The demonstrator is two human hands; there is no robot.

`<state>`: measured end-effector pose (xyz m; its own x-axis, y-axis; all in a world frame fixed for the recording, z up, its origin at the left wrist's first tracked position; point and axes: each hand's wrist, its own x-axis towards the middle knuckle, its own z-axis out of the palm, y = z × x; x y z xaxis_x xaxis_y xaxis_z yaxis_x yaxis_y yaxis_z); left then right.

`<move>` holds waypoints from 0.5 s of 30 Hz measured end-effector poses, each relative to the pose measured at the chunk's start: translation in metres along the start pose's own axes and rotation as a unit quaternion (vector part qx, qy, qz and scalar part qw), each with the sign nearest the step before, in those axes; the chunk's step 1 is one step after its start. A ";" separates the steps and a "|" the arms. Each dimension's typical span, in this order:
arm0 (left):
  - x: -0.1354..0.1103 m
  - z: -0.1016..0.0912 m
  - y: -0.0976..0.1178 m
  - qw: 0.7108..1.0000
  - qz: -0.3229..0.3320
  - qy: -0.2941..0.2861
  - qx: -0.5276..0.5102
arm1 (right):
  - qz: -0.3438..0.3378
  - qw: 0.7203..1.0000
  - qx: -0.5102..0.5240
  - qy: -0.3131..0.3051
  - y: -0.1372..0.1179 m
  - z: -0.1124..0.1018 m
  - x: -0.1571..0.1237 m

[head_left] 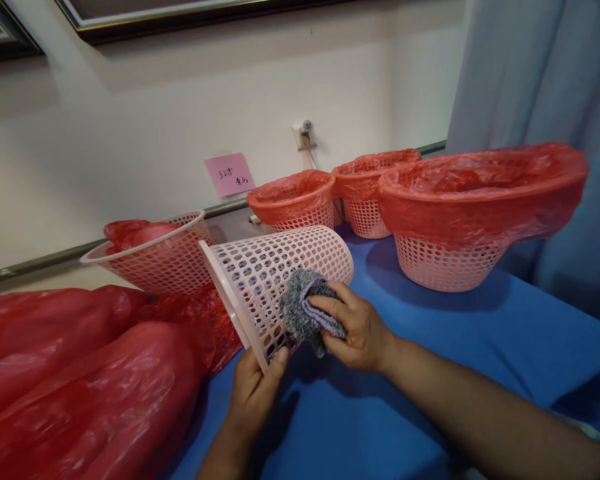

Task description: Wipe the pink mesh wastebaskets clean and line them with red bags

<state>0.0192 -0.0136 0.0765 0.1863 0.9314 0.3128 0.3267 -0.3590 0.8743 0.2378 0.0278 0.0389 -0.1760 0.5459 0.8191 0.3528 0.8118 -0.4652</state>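
A pale pink perforated wastebasket (275, 257) lies tipped on its side above the blue tabletop, its open end facing left. My left hand (254, 387) grips its rim at the lower near side, thumb outside. Bunched in my right hand (360, 327) is a grey cleaning cloth (300, 300) with a lilac edge, pressed against the basket's outer wall. The fingers of that hand are closed round the cloth, and part of the basket's wall is hidden behind it.
Red plastic bags (105, 393) pile up at left, beside another pink basket (170, 260) with red plastic inside. Three bag-lined baskets stand behind and right, the largest basket (450, 263) nearest. A pink note (229, 175) and a plugged socket (304, 135) are on the wall.
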 end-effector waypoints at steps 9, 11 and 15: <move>0.002 -0.001 -0.009 0.975 0.097 -0.131 0.150 | 0.363 0.897 0.033 0.252 0.090 -0.022 0.019; 0.005 0.003 -0.005 0.971 0.094 -0.155 0.153 | 0.373 0.890 0.043 0.257 0.090 -0.023 0.020; 0.009 0.012 -0.001 0.973 0.069 -0.184 0.122 | 0.204 0.958 -0.017 0.202 0.045 -0.014 0.010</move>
<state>0.0317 -0.0058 0.0740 0.5489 0.8042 0.2280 0.4767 -0.5252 0.7049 0.2649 0.0670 0.0313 0.3506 0.6862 0.6373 0.3476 0.5366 -0.7689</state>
